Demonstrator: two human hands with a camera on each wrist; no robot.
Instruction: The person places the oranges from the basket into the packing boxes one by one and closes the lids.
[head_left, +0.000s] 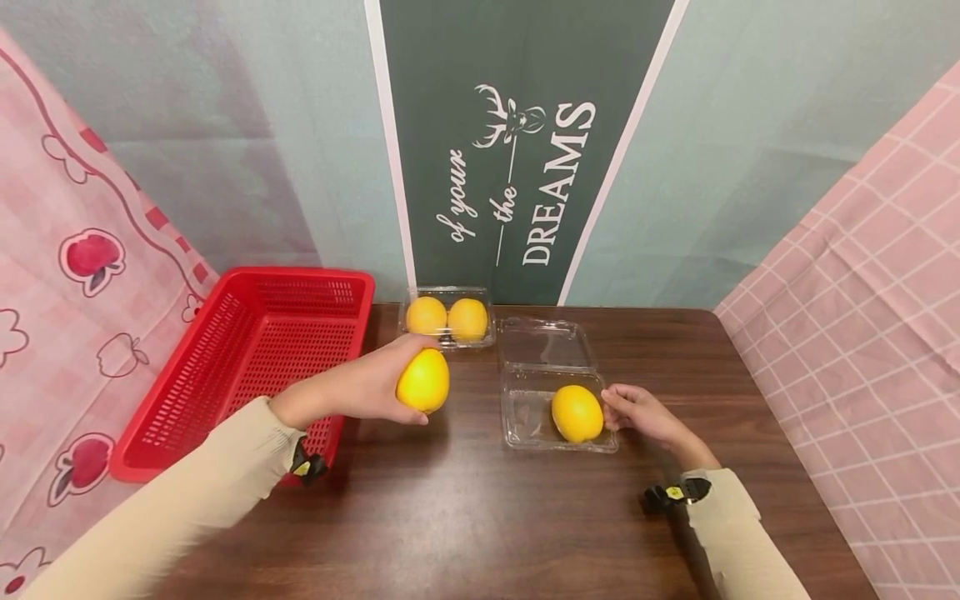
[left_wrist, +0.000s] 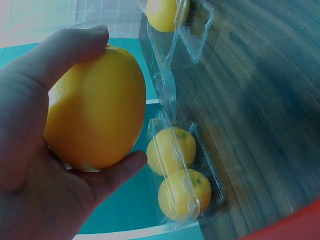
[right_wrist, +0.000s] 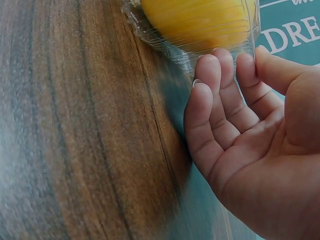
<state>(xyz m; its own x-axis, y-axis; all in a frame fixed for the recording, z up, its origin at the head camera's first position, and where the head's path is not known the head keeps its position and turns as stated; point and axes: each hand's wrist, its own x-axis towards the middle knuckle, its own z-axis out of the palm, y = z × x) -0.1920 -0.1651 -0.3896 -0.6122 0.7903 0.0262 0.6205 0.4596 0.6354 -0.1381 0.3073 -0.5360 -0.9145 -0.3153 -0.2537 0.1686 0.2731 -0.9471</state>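
Held in my left hand (head_left: 371,385) is a yellow orange (head_left: 425,381), raised above the table between the red basket and the open clear plastic box. The left wrist view shows thumb and fingers curved around that orange (left_wrist: 100,110). With thumb and index finger, my right hand (head_left: 641,412) pinches the right rim of the open box (head_left: 525,421). A second orange (head_left: 577,413) sits in the right half of this box, its lid (head_left: 546,343) folded back toward the wall. In the right wrist view the pinched plastic wall (right_wrist: 245,30) stands beside the orange.
A closed clear box (head_left: 447,292) with two oranges (head_left: 468,320) stands against the back wall. The red plastic basket (head_left: 367,300) occupies the table's left side. Brown wooden tabletop (head_left: 480,517) extends in front; printed cloths hang at the back and both sides.
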